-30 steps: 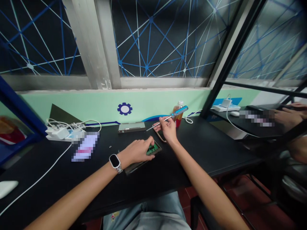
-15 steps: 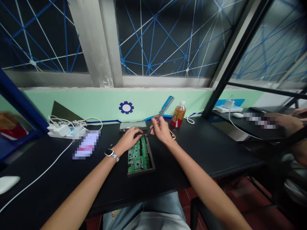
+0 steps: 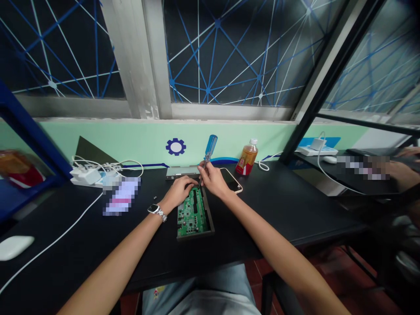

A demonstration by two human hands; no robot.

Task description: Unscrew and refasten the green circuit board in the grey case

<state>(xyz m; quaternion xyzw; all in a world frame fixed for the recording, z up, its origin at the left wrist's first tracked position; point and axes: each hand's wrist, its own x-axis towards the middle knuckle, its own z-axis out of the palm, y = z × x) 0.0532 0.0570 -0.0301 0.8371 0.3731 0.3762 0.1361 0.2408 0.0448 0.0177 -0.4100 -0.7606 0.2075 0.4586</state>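
Note:
A green circuit board [image 3: 192, 214] lies in a shallow dark metal frame [image 3: 210, 221] on the black desk. My left hand [image 3: 179, 190], a watch and bracelet at its wrist, rests at the board's far left corner, its bent fingers and thumb gripping the far edge. My right hand [image 3: 212, 178] is closed round the shaft end of a screwdriver [image 3: 210, 148] with a clear blue handle, held nearly upright. The screwdriver's tip points down at the far end of the board, near my left fingertips; whether it sits on a screw is too small to tell.
Behind the board lies a flat silver metal piece [image 3: 179, 172]. A phone [image 3: 232, 180] and a drink bottle [image 3: 247, 157] stand right of it. Left are a power strip [image 3: 93, 177], a blurred phone-like object [image 3: 123, 197] and a white mouse [image 3: 15, 247]. Another person's hand [image 3: 402, 173] shows far right.
My right hand and the screwdriver have moved left, and the screwdriver stands more upright over the board. My left thumb and fingers are closer together. More of the phone behind my right hand shows.

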